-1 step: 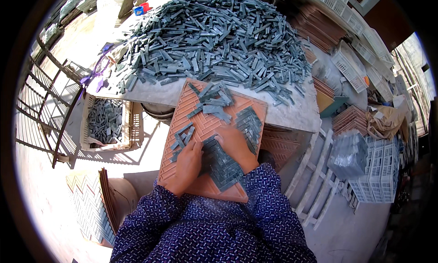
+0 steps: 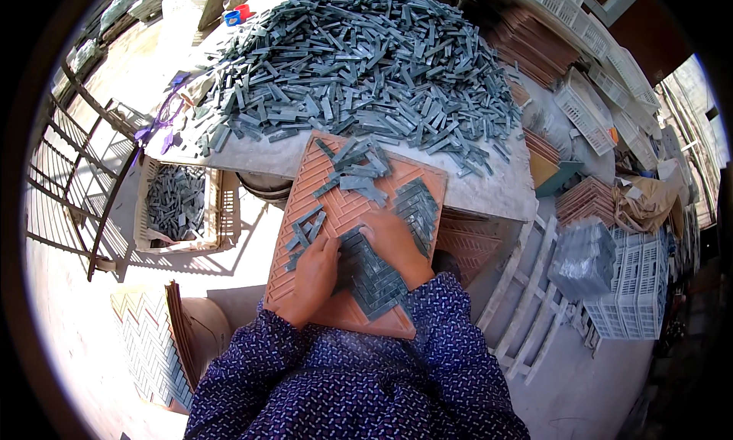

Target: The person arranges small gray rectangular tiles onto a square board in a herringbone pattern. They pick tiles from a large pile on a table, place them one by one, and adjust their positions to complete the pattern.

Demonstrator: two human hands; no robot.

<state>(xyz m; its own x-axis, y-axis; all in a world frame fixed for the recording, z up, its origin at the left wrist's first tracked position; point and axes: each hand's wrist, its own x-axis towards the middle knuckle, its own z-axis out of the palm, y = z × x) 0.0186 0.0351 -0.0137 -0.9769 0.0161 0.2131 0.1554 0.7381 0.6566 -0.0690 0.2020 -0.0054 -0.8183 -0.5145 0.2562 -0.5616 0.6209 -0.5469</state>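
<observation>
An orange-brown tray with a raised herringbone pattern (image 2: 321, 169) leans from the table edge toward my lap. Dark grey-green stone strips (image 2: 372, 279) lie fitted in its pattern along the right and lower middle. Loose stone strips (image 2: 359, 165) are heaped near its top, and a few more lie at its left side. Over the tray's left part, my left hand (image 2: 314, 276) has its fingers pinched together beside those few strips. My right hand (image 2: 393, 245) is curled, fingertips down at the upper edge of the fitted strips. What either hand holds is hidden.
A big pile of stone strips (image 2: 359, 66) covers the table (image 2: 504, 184). On the left, a crate (image 2: 215, 211) of strips stands near a metal rack (image 2: 76, 173). Wooden slats (image 2: 527, 295), white crates (image 2: 630, 287) and stacked trays (image 2: 586, 203) are at the right.
</observation>
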